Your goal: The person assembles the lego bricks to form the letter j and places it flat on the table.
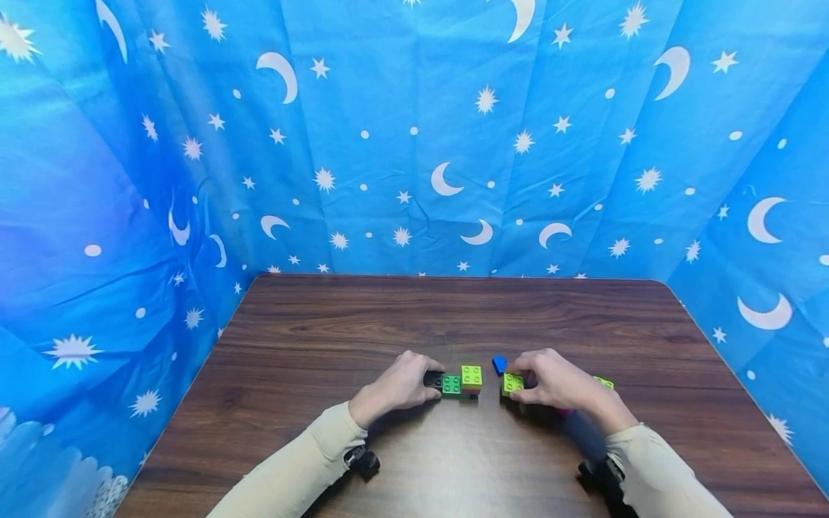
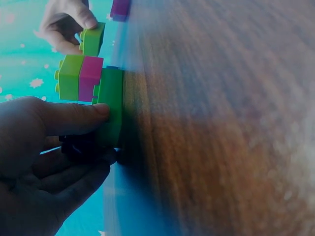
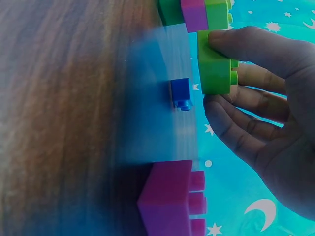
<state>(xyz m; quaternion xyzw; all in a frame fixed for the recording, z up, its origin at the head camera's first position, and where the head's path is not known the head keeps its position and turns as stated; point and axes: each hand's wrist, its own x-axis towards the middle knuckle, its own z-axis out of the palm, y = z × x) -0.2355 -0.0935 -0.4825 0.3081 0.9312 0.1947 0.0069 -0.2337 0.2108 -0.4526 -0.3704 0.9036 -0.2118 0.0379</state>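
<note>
My left hand (image 1: 398, 381) grips the left end of a joined toy brick assembly, close to the table. Its black part (image 1: 432, 378) sits between my fingers, beside a green brick (image 2: 114, 93) that my thumb touches. On the green one, at the right end, a magenta brick (image 2: 90, 78) carries a lime brick (image 1: 471, 375). Just to the right, my right hand (image 1: 560, 381) pinches another lime brick (image 3: 214, 69) between thumb and fingers, raised above the table. A small blue brick (image 3: 180, 92) lies on the table by the right fingertips.
A larger magenta brick (image 3: 167, 196) stands on the table near the right hand. Partly hidden behind the right wrist is one more lime brick (image 1: 604, 382). Blue cloth (image 1: 401, 144) with moons and stars hangs around the brown wooden table (image 1: 421, 316).
</note>
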